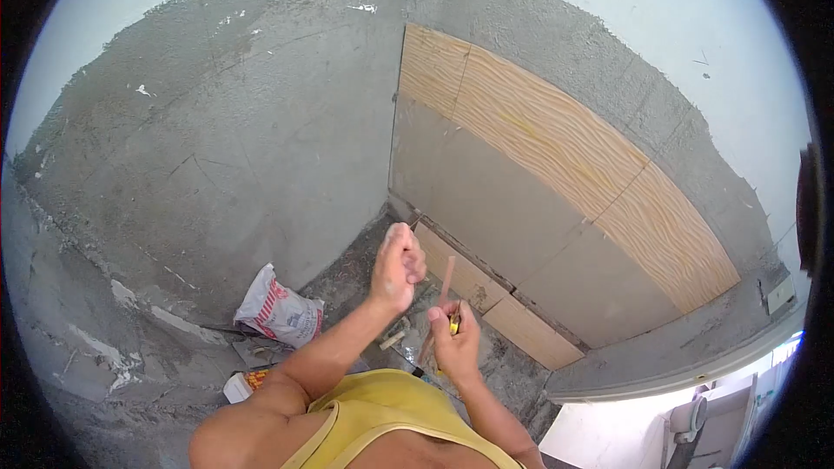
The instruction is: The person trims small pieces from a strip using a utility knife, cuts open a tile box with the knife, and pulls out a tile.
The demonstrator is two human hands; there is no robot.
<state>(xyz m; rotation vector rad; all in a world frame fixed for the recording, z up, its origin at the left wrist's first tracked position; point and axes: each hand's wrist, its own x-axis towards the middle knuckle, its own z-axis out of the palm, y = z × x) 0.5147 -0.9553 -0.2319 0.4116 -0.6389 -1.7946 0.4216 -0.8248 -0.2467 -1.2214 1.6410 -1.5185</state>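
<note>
My left hand [399,269] is raised in front of me, its fingers curled closed; what they hold, if anything, is hidden. Close by on the right, my right hand [456,340] is wrapped round a small yellow and black tool [454,323], which looks like a tape measure. A thin reddish-brown strip [448,278] sticks up from beside the right thumb. Beyond both hands, wood-patterned tiles [521,135] run across the right wall above plain grey tiles [486,178].
A white and red bag [280,308] stands on the floor at left, near a yellow and white box [246,385]. Light tiles [530,330] lie along the base of the right wall. A rough grey wall [261,139] rises at left. Pipes [689,421] show at lower right.
</note>
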